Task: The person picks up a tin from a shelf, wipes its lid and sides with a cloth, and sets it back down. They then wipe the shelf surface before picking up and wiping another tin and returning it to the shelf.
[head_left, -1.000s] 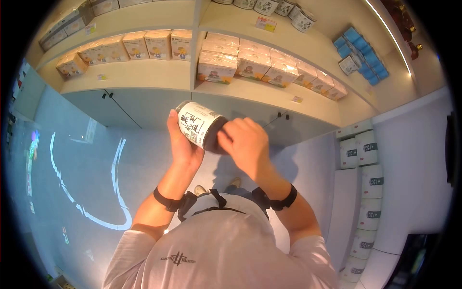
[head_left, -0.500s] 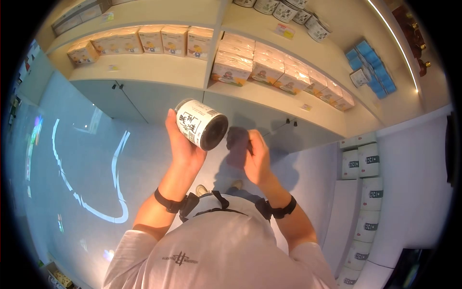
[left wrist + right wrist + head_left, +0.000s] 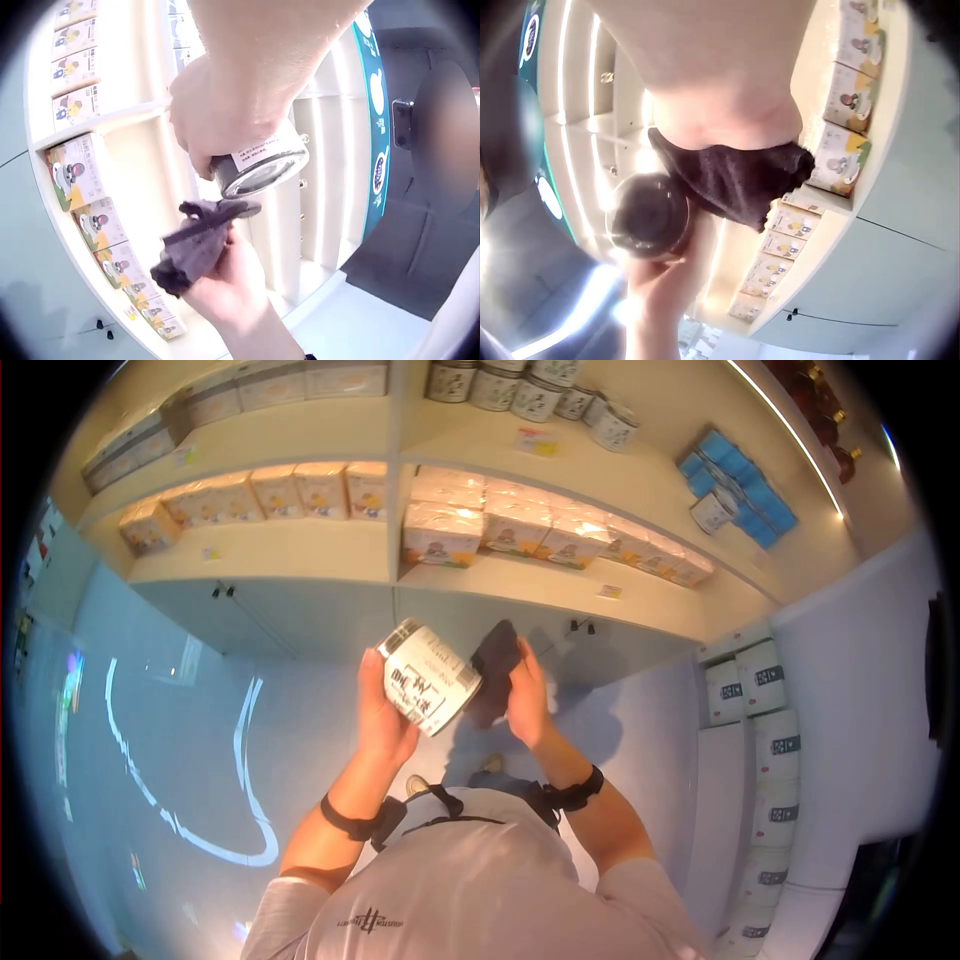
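In the head view, my left hand (image 3: 385, 710) grips a jar (image 3: 430, 678) with a white label and black lettering, held tilted. My right hand (image 3: 528, 695) holds a dark cloth (image 3: 492, 672) close beside the jar's right end. The left wrist view shows the jar's clear, rounded end (image 3: 266, 174) poking out of the left hand, and the bunched cloth (image 3: 196, 247) lying across the right hand's fingers. Seen from the right wrist, the dark round end of the jar (image 3: 649, 216) faces the camera, next to the cloth (image 3: 731, 181).
Ahead stand lit shelves (image 3: 300, 555) with packs of boxed goods (image 3: 440, 532), several similar labelled jars (image 3: 535, 400) and blue cans (image 3: 740, 490). Below them are grey cabinet doors (image 3: 300, 622). White packages (image 3: 765, 675) are stacked along the right wall.
The right hand has come away from the jar's end, and the cloth now hangs spread out in it. The left hand has turned the jar, hiding its dark end from the head view.
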`<state>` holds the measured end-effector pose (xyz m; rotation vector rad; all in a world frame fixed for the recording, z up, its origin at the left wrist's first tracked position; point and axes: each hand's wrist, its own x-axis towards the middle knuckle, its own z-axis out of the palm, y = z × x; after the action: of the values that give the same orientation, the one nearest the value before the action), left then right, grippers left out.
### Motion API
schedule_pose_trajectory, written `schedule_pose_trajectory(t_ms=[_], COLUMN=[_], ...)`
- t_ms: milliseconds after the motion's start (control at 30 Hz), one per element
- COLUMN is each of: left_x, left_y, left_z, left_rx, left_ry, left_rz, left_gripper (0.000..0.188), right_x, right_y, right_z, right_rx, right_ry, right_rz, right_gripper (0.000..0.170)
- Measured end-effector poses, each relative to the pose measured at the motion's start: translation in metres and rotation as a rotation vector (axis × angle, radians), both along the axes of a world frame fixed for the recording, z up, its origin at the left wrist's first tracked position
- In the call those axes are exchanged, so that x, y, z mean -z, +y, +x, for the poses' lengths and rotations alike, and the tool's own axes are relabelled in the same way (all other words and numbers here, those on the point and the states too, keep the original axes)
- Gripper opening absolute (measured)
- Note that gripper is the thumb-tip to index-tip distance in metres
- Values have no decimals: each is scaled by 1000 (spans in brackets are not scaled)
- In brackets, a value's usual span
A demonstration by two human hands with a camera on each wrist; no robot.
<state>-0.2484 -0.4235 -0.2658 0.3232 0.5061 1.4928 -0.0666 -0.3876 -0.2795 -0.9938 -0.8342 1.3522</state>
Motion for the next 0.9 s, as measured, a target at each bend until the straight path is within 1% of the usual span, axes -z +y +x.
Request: schedule_pose_trajectory(t_ms=[33,67,100,133,167,200,267,300,367,400,433,500,533,567,633,667,700,733,767,833,867,900], left_x=[1,-3,1,-5,-16,-23,-35,-38,-44,-46,-51,-62,-69,-77,-97,-95,-116,-129,-139,-149,-155,-160], left_y=[5,6,11,15,19,24,35,43,60,70,81,105,120,134,162,186,196,211,227,263,277,289], left_z=[4,6,6,8,12,17,30,39,61,72,86,116,134,153,194,206,231,253,272,305,320,334], left_rx=[-24,-63,-63,-62,-62,-41,-40,-23,-52,-52,-46,-35,-36,-42,-41,-86,-11,21,50,90,82,59], left_ry=[47,142,297,365,435,436,445,455,617,688,700,846,869,877,1025,1121,1040,1018,997,971,1000,1009], left_rz=[31,100,132,155,179,196,168,181,247,276,284,423,458,461,535,604,597,605,608,618,634,617], left_gripper=[62,71,88,91,94,94,90,90,90,94,94,98,101,101,102,103,101,99,98,96,95,95], right_x=[-2,-6,8,38,55,54,56,48,25,21,15,4,-8,4,45,59,71,78,85,81,74,68], right_y=[0,-2,-2,1,2,-1,-3,-3,-3,3,8,15,17,25,45,53,60,66,73,87,86,88], right_z=[12,29,55,86,107,117,133,139,153,163,176,204,214,228,260,281,308,332,354,391,406,416], right_rx=[3,-135,-110,-461,-823,-806,-1167,-1159,-964,-944,-946,-689,-535,-544,-293,-303,-368,-434,-450,-498,-462,-488], right_ry=[252,251,252,471,683,687,972,978,1219,1276,1285,1090,935,939,751,758,810,858,863,739,590,591], right_rz=[-229,-335,-313,-439,-552,-530,-459,-436,-520,-495,-481,-503,-498,-494,-452,-453,-318,-182,-186,-83,-72,-84], right_gripper=[18,26,26,28,31,31,38,38,48,50,50,49,47,47,48,48,38,31,31,27,25,25])
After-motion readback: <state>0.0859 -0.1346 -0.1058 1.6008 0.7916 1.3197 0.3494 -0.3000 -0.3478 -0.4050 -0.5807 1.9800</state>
